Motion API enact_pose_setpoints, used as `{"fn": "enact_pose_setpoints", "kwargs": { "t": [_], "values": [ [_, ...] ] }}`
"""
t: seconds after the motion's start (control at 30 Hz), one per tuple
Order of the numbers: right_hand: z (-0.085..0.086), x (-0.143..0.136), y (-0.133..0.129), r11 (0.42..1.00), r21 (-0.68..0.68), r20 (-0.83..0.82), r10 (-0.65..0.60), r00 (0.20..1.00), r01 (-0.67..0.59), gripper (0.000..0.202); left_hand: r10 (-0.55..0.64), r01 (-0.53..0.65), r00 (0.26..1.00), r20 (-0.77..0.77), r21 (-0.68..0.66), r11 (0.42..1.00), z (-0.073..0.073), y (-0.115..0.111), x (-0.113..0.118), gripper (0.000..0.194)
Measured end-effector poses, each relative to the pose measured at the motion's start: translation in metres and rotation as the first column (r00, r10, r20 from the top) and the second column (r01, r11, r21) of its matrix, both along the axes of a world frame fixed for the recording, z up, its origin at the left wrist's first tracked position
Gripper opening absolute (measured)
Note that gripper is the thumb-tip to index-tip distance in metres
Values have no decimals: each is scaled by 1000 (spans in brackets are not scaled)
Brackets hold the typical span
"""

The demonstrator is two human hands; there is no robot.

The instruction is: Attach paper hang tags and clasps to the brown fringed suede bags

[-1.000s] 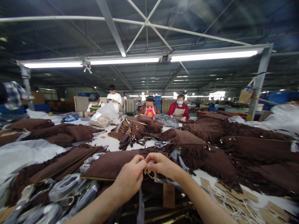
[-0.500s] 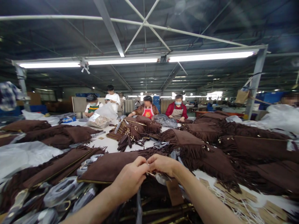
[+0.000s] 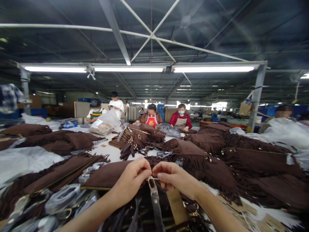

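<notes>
My left hand (image 3: 135,176) is closed in a pinch at the top of a metal clasp (image 3: 151,182). From this clasp a dark strap (image 3: 157,206) in clear wrapping hangs down. My right hand (image 3: 176,178), close beside it, pinches a thin white string (image 3: 154,178) that runs across to the clasp. Below the right fingers hangs a brown card tag (image 3: 176,206). The fingertips partly hide where string and clasp meet. Behind the left hand lies a brown suede bag (image 3: 106,175) with a gold zipper.
Fringed brown bags (image 3: 200,154) lie piled to the right. Plastic-wrapped straps (image 3: 63,197) are heaped at the left front. Loose card tags with white strings (image 3: 256,214) lie at the right front. Several people (image 3: 181,119) are across the table (image 3: 113,153), under tube lights.
My hands have drawn slightly apart and turned, so the clasp, its strap and the white string now show between them. The tag has shifted left, and the view has tilted slightly up.
</notes>
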State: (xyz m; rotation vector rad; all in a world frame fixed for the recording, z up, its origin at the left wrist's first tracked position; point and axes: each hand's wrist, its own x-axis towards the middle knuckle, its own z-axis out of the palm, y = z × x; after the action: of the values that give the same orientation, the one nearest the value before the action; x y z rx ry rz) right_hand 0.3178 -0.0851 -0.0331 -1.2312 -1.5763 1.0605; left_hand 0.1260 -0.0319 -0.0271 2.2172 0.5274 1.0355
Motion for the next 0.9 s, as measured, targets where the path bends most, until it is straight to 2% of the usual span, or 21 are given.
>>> {"fn": "enact_pose_setpoints", "kwargs": {
  "t": [0.1, 0.2, 0.27, 0.37, 0.43, 0.53, 0.6, 0.73, 0.9],
  "values": [
    [-13, -17, 2, 989, 144, 16, -28, 999, 26, 20, 5, 2, 997, 82, -78, 997, 8, -5, 2, 15],
    [-25, -33, 8, 954, 272, 6, -134, 991, 128, 10, 7, 13, 989, 149, -136, 991, 12, -4, 4, 13],
    [-27, -39, 10, 934, 308, -5, -189, 982, 181, 10, 17, 19, 983, 184, -193, 981, 13, 0, 3, 13],
    [-27, -42, 12, 930, 300, -28, -212, 977, 210, 15, 5, 65, 977, 213, -321, 945, 2, 11, -1, 16],
    [-27, -43, 14, 940, 262, -46, -213, 976, 217, 19, -16, 84, 979, 201, -332, 940, -12, 19, -4, 19],
    [-31, -42, 16, 950, 217, -49, -219, 975, 224, 19, 1, 32, 985, 170, -191, 981, -32, 24, -5, 14],
    [-34, -40, 17, 950, 210, -36, -228, 973, 231, 16, 29, -14, 982, 185, -82, 997, -39, 21, -4, 10],
    [-39, -37, 15, 942, 215, 15, -269, 963, 260, 13, 52, -67, 985, 166, 90, 994, -37, 11, -2, 16],
    [-44, -36, 15, 926, 253, 58, -304, 951, 281, 15, 129, -133, 991, 34, 323, 937, -37, 6, -1, 19]
  ]
}}
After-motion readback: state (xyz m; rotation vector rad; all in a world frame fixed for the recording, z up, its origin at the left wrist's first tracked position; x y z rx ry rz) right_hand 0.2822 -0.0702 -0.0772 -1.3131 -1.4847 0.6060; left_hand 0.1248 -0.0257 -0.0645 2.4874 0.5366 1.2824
